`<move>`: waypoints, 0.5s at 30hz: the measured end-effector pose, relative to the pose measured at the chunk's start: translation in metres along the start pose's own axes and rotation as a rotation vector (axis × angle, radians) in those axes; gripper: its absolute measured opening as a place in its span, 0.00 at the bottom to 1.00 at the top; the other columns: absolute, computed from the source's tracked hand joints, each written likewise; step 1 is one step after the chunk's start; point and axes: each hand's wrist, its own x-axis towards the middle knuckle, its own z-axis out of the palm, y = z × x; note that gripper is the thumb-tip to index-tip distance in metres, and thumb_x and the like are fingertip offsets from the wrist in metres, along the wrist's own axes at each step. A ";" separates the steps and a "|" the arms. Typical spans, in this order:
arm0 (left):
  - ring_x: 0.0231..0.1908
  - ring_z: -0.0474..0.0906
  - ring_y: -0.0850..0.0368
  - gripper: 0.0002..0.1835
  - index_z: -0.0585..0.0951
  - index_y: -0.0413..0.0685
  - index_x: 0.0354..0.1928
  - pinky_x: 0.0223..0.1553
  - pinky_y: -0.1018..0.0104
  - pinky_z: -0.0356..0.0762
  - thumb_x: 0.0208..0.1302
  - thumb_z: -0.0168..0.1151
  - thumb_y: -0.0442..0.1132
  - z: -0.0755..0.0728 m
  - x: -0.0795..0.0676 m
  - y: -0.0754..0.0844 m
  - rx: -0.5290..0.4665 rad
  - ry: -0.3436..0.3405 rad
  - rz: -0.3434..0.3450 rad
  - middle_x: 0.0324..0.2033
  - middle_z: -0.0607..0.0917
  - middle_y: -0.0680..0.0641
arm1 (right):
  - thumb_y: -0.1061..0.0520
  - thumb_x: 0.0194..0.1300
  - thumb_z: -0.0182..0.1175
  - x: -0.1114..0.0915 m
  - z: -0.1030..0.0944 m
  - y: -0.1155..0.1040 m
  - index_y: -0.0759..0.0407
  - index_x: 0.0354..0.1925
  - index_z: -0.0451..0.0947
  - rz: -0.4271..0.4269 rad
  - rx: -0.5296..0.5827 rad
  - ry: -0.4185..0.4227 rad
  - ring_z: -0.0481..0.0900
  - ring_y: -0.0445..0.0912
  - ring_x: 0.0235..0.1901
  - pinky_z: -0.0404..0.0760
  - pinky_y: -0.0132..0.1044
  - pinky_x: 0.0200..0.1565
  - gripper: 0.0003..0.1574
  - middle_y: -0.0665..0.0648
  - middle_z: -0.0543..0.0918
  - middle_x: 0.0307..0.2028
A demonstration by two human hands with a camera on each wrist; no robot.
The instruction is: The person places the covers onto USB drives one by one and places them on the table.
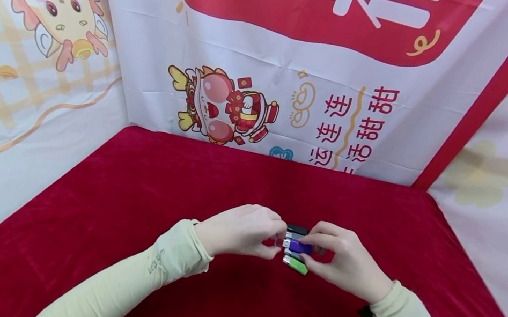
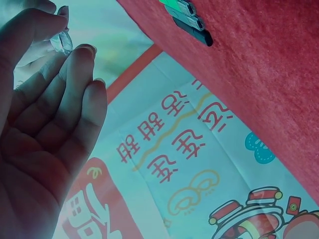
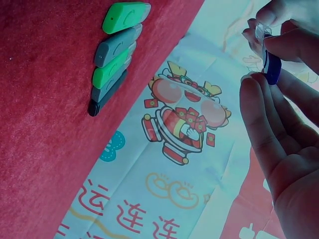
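Observation:
Between thumb and fingers, my right hand (image 1: 345,255) pinches a purple USB flash drive (image 1: 301,247), its metal plug pointing left. My left hand (image 1: 244,230) pinches a small clear cap (image 2: 62,43) at the plug end of that drive; the fingers partly hide the cap. Both hands are raised above the cloth, close together. Beneath them several USB flash drives lie side by side in a row: in the right wrist view a green one (image 3: 124,17) is at one end, grey ones (image 3: 117,46) and another green one (image 3: 110,71) follow, and a black one (image 3: 94,106) is at the other end.
A dark red velvet cloth (image 1: 173,179) covers the table. A white printed banner (image 1: 297,61) hangs along the back, with patterned sheets (image 1: 49,92) at the left and right sides (image 1: 507,226).

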 end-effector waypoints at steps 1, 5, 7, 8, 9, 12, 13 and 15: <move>0.26 0.72 0.65 0.05 0.82 0.51 0.33 0.31 0.77 0.70 0.60 0.68 0.42 0.000 0.000 0.000 0.007 0.001 0.001 0.27 0.82 0.56 | 0.69 0.42 0.77 0.000 0.000 0.000 0.57 0.39 0.85 -0.001 0.000 0.000 0.77 0.43 0.28 0.76 0.26 0.26 0.23 0.50 0.79 0.35; 0.26 0.72 0.65 0.05 0.81 0.51 0.33 0.31 0.76 0.71 0.60 0.68 0.42 0.001 0.000 0.001 0.025 0.004 0.006 0.27 0.82 0.56 | 0.69 0.42 0.77 0.000 0.002 0.001 0.57 0.40 0.85 -0.003 -0.006 -0.006 0.77 0.42 0.28 0.76 0.25 0.26 0.23 0.50 0.79 0.35; 0.26 0.72 0.65 0.05 0.81 0.52 0.32 0.31 0.76 0.71 0.60 0.68 0.42 0.002 0.000 0.001 0.030 0.007 0.008 0.27 0.82 0.56 | 0.69 0.42 0.77 0.000 0.002 0.001 0.57 0.40 0.85 -0.005 -0.009 -0.007 0.76 0.42 0.28 0.75 0.25 0.26 0.23 0.49 0.79 0.35; 0.26 0.72 0.65 0.05 0.81 0.52 0.32 0.31 0.76 0.71 0.60 0.68 0.42 0.002 0.000 0.001 0.031 0.010 0.010 0.27 0.82 0.56 | 0.69 0.42 0.77 0.000 0.002 0.001 0.57 0.39 0.85 -0.007 -0.012 -0.006 0.76 0.42 0.28 0.75 0.25 0.26 0.23 0.49 0.79 0.36; 0.26 0.72 0.65 0.05 0.81 0.52 0.32 0.31 0.76 0.71 0.60 0.68 0.42 0.002 0.000 0.000 0.032 0.013 0.012 0.27 0.82 0.57 | 0.69 0.42 0.77 0.000 0.003 0.001 0.57 0.39 0.85 -0.009 -0.013 -0.004 0.76 0.41 0.28 0.75 0.24 0.26 0.23 0.49 0.79 0.36; 0.26 0.72 0.65 0.05 0.81 0.52 0.32 0.31 0.76 0.71 0.59 0.68 0.41 0.002 0.000 0.000 0.034 0.024 0.020 0.26 0.81 0.57 | 0.68 0.43 0.77 0.000 0.003 0.000 0.57 0.39 0.85 -0.003 -0.019 -0.001 0.77 0.41 0.28 0.75 0.25 0.26 0.22 0.49 0.79 0.35; 0.26 0.72 0.65 0.05 0.81 0.52 0.32 0.31 0.76 0.71 0.59 0.68 0.41 0.002 0.000 0.000 0.034 0.027 0.022 0.26 0.81 0.57 | 0.68 0.43 0.77 0.000 0.003 0.000 0.57 0.39 0.85 -0.001 -0.021 0.000 0.76 0.41 0.28 0.75 0.25 0.26 0.21 0.49 0.79 0.35; 0.26 0.72 0.65 0.05 0.80 0.51 0.32 0.31 0.76 0.70 0.59 0.68 0.41 0.002 0.000 0.000 0.030 0.028 0.024 0.26 0.81 0.56 | 0.68 0.44 0.77 0.000 0.003 -0.001 0.57 0.39 0.85 0.012 -0.024 -0.003 0.76 0.41 0.28 0.75 0.24 0.26 0.20 0.49 0.79 0.35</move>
